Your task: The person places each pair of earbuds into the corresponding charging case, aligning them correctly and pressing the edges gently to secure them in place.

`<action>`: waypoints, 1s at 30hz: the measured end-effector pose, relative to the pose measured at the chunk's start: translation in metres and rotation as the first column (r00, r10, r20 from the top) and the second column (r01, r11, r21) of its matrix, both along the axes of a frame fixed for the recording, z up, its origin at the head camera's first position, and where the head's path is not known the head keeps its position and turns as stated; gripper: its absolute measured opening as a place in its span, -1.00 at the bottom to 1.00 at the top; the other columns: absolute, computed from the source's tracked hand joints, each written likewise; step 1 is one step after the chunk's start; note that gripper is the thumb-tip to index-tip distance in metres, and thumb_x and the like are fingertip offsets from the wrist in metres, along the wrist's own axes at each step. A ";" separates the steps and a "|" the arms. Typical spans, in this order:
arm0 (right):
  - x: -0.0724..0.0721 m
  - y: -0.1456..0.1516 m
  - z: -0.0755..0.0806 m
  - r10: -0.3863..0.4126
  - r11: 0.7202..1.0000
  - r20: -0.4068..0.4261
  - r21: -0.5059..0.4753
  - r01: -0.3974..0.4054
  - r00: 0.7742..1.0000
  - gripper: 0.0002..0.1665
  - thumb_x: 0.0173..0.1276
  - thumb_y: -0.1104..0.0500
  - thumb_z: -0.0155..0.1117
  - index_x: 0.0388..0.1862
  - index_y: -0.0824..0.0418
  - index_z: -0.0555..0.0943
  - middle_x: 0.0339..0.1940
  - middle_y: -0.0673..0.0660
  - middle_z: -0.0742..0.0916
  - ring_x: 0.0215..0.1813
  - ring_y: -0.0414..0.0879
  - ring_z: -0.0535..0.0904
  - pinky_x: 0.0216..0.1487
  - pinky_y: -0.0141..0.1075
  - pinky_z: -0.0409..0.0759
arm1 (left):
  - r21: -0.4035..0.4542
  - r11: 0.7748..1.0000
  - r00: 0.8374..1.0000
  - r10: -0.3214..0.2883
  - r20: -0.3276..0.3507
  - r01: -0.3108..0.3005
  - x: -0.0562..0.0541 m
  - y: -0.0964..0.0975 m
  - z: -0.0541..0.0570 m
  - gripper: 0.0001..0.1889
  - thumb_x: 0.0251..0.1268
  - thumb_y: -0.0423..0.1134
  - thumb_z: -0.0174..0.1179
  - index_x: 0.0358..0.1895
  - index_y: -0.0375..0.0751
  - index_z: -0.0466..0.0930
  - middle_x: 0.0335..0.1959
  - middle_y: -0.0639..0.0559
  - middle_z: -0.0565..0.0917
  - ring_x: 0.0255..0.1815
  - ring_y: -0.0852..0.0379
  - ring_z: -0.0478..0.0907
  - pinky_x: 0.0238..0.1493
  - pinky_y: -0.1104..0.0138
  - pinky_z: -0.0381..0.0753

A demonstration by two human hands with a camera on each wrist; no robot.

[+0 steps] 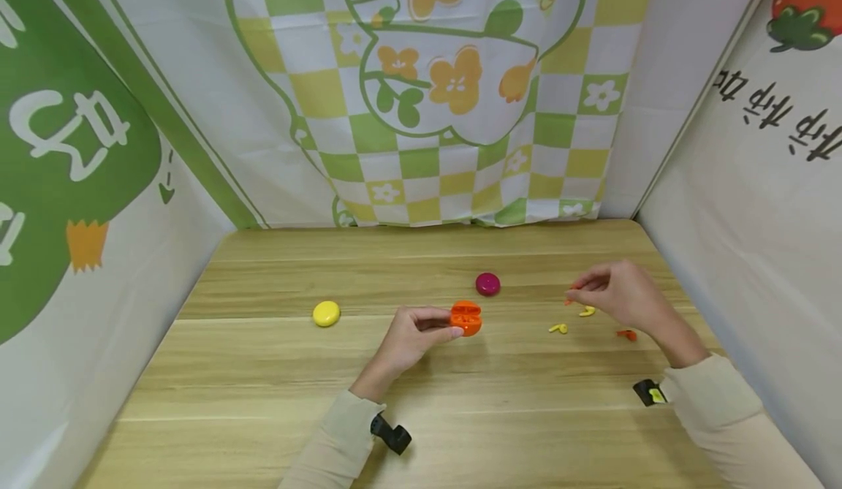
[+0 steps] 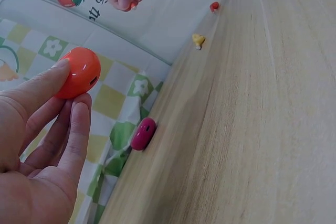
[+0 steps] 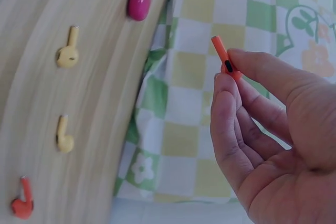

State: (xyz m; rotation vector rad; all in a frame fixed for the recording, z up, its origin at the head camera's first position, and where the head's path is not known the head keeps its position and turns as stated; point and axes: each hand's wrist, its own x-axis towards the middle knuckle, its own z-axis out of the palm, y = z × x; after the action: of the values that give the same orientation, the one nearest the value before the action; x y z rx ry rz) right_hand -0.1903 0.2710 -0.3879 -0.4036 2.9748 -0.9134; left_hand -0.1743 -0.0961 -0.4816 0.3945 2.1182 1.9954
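Note:
In the head view my left hand (image 1: 411, 337) holds an orange earbud case (image 1: 465, 321) with its lid raised, above the table. The left wrist view shows thumb and fingers pinching the rounded case (image 2: 83, 73) from its sides. Off to the right, my right hand (image 1: 621, 293) pinches an orange earbud (image 3: 224, 59) between thumb and fingertips, its stem sticking out. Below that hand lie two yellow earbuds, one (image 1: 559, 328) nearer the case and another (image 1: 587, 311) just under the fingers. A second orange earbud (image 1: 627, 335) lies on the table near the right wrist.
A closed magenta case (image 1: 488, 284) sits behind the orange one. Farther left stands a closed yellow case (image 1: 326, 313). The wooden table (image 1: 263, 387) meets printed cloth walls (image 1: 434, 182) at the back and on both sides. Each sleeve carries a black wrist mount.

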 end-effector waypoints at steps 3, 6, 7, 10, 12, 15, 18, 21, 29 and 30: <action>0.001 -0.006 0.005 0.018 1.000 0.007 0.009 -0.018 1.000 -0.84 0.37 0.05 0.54 -0.23 0.11 0.84 -0.36 -0.03 0.85 -0.32 -0.15 0.74 -0.33 -0.36 0.65 | 0.000 1.000 1.000 -0.001 0.004 0.001 0.000 0.000 -0.001 -0.68 0.29 -0.40 0.48 0.08 -0.43 0.77 0.08 -0.35 0.78 -0.14 0.27 0.77 -0.06 0.44 0.78; 0.001 -0.012 0.009 0.042 0.999 0.019 0.002 -0.042 0.999 -0.87 0.38 0.06 0.54 -0.25 0.10 0.84 -0.36 -0.01 0.85 -0.33 -0.16 0.72 -0.33 -0.37 0.63 | -0.002 1.000 1.000 -0.002 0.006 0.002 0.000 0.001 -0.001 -0.68 0.29 -0.40 0.48 0.08 -0.43 0.77 0.06 -0.35 0.79 -0.14 0.27 0.77 -0.06 0.44 0.78; 0.001 -0.015 0.010 0.048 0.999 0.022 -0.004 -0.048 0.999 -0.88 0.38 0.07 0.54 -0.25 0.09 0.84 -0.36 -0.01 0.85 -0.33 -0.15 0.72 -0.33 -0.37 0.63 | -0.003 1.000 1.000 -0.003 0.005 0.003 0.000 0.001 -0.001 -0.68 0.29 -0.39 0.48 0.08 -0.43 0.77 0.06 -0.35 0.79 -0.14 0.27 0.77 -0.07 0.45 0.78; 0.000 -0.022 0.013 0.067 0.998 0.015 -0.009 -0.066 0.998 -0.90 0.36 0.08 0.56 -0.28 0.07 0.84 -0.37 -0.02 0.85 -0.33 -0.16 0.72 -0.34 -0.38 0.63 | -0.002 1.000 1.000 -0.007 0.004 0.007 0.000 0.001 -0.002 -0.67 0.29 -0.39 0.48 0.09 -0.42 0.77 0.05 -0.35 0.79 -0.15 0.27 0.77 -0.07 0.45 0.78; 0.000 -0.027 0.014 0.081 0.997 0.001 -0.003 -0.081 0.997 -0.91 0.34 0.08 0.57 -0.29 0.06 0.84 -0.39 -0.06 0.85 -0.34 -0.17 0.72 -0.36 -0.38 0.62 | 0.001 1.000 1.000 -0.010 0.004 0.010 0.000 0.001 -0.003 -0.67 0.29 -0.39 0.48 0.09 -0.42 0.77 0.07 -0.35 0.79 -0.14 0.27 0.77 -0.07 0.45 0.78; 0.000 -0.035 0.016 0.107 0.994 -0.018 0.003 -0.107 0.994 -0.92 0.32 0.09 0.59 -0.32 0.05 0.84 -0.43 -0.09 0.83 -0.39 -0.22 0.69 -0.39 -0.39 0.60 | 0.005 1.000 1.000 -0.011 0.003 0.011 0.000 0.001 -0.003 -0.66 0.29 -0.39 0.49 0.09 -0.42 0.77 0.08 -0.35 0.79 -0.13 0.27 0.78 -0.06 0.45 0.78; -0.001 -0.044 0.017 0.135 0.991 -0.026 -0.002 -0.136 0.990 -0.93 0.32 0.11 0.59 -0.34 0.05 0.84 -0.45 -0.09 0.82 -0.42 -0.25 0.68 -0.40 -0.40 0.62 | 0.008 1.000 1.000 -0.014 0.004 0.014 0.000 0.001 -0.002 -0.66 0.28 -0.39 0.49 0.09 -0.42 0.77 0.08 -0.35 0.79 -0.13 0.27 0.78 -0.06 0.44 0.78; -0.001 -0.053 0.018 0.163 0.986 -0.025 -0.013 -0.163 0.986 -0.94 0.31 0.15 0.59 -0.35 0.07 0.84 -0.45 -0.08 0.82 -0.44 -0.26 0.68 -0.40 -0.40 0.64 | 0.011 1.000 1.000 -0.016 0.007 0.015 0.000 0.001 -0.002 -0.66 0.28 -0.38 0.49 0.09 -0.42 0.77 0.08 -0.35 0.79 -0.13 0.27 0.78 -0.06 0.44 0.78; -0.003 -0.079 0.019 0.199 0.980 -0.004 -0.008 -0.199 0.980 -0.92 0.30 0.15 0.60 -0.34 0.11 0.83 -0.44 -0.07 0.83 -0.41 -0.25 0.69 -0.36 -0.40 0.68 | 0.004 1.000 1.000 -0.012 0.004 0.012 0.000 0.001 -0.001 -0.67 0.29 -0.34 0.50 0.08 -0.40 0.78 0.06 -0.32 0.80 -0.12 0.25 0.79 -0.05 0.44 0.78; -0.003 -0.083 0.019 0.203 0.979 0.000 -0.010 -0.203 0.979 -0.93 0.30 0.15 0.60 -0.34 0.10 0.83 -0.44 -0.07 0.83 -0.39 -0.25 0.70 -0.35 -0.41 0.69 | 0.005 1.000 1.000 -0.012 0.004 0.012 0.000 0.000 -0.002 -0.67 0.29 -0.34 0.50 0.08 -0.40 0.78 0.06 -0.32 0.80 -0.12 0.25 0.79 -0.05 0.44 0.78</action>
State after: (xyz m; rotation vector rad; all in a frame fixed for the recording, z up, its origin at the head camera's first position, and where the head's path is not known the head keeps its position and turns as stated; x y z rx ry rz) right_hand -0.1931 0.1880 -0.3688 -0.6911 2.8600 -0.9063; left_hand -0.1744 -0.0956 -0.4832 0.4027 2.1043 1.9936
